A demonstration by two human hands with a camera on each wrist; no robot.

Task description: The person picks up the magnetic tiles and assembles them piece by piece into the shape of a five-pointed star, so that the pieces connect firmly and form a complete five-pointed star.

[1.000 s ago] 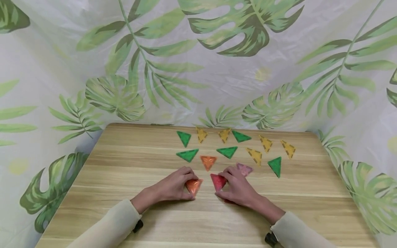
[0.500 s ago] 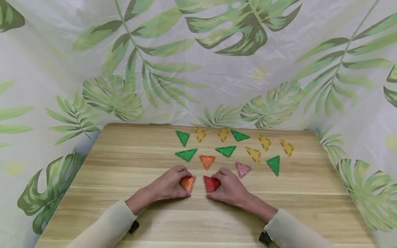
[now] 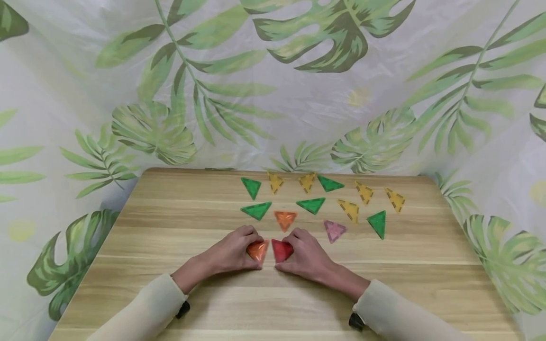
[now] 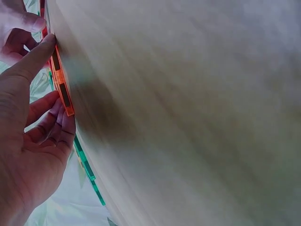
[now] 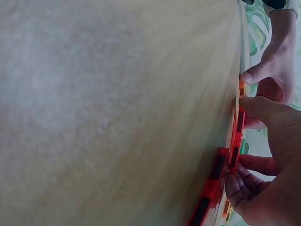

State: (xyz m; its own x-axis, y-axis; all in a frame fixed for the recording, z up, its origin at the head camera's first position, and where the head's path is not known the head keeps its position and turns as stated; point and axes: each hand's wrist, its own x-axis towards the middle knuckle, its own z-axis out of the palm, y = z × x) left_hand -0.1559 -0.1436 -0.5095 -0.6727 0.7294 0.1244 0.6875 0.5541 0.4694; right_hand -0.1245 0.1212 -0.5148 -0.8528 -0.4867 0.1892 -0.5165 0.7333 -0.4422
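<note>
Between thumb and fingers, my left hand [image 3: 234, 250] pinches an orange translucent triangular magnetic tile [image 3: 258, 249] flat on the wooden table. Facing it, my right hand [image 3: 308, 254] grips a red triangular magnetic tile [image 3: 280, 249]. A narrow gap separates the two tiles in the head view. Their edges show dark magnet strips in the wrist views, as on the orange tile [image 4: 61, 82] on the left. Another red tile [image 5: 210, 186] lies near my right hand in the right wrist view; in the head view that hand hides it.
Just beyond my hands lie a second orange tile [image 3: 285, 219] and a pink tile [image 3: 334, 230]. Several green tiles [image 3: 311, 205] and yellow tiles [image 3: 350, 210] are scattered toward the table's [image 3: 179, 189] back edge. A leaf-patterned cloth [image 3: 239, 109] hangs behind.
My right hand has slid the red tile left, close to the orange one, uncovering the pink tile. My left hand shifted slightly left with its orange tile, then stayed nearly still.
</note>
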